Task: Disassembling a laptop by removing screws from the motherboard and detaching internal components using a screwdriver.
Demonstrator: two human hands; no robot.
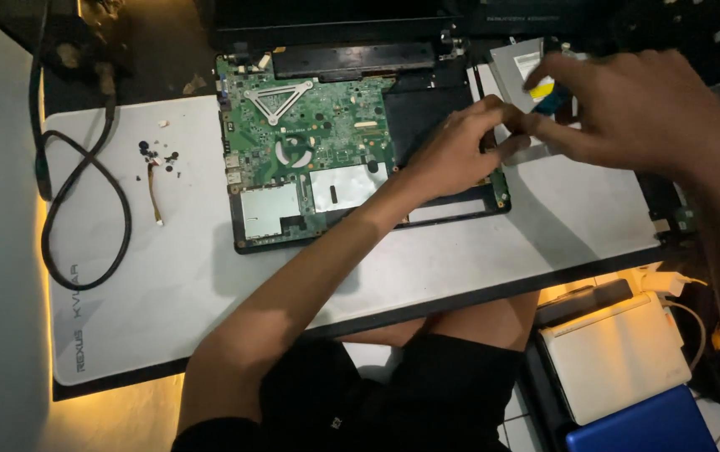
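At the mat's far right edge, my left hand (460,146) and right hand (628,105) pinch the optical drive (521,71) beside the opened laptop (310,151); I judge it's being freed, needing a straight, gentle pull.

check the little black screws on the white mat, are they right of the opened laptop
No, the black screws lie left of the opened laptop, beside the looped black cable.

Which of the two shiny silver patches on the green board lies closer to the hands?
The right silver patch, beside the left hand's wrist; the other silver patch sits further left, near the board's edge.
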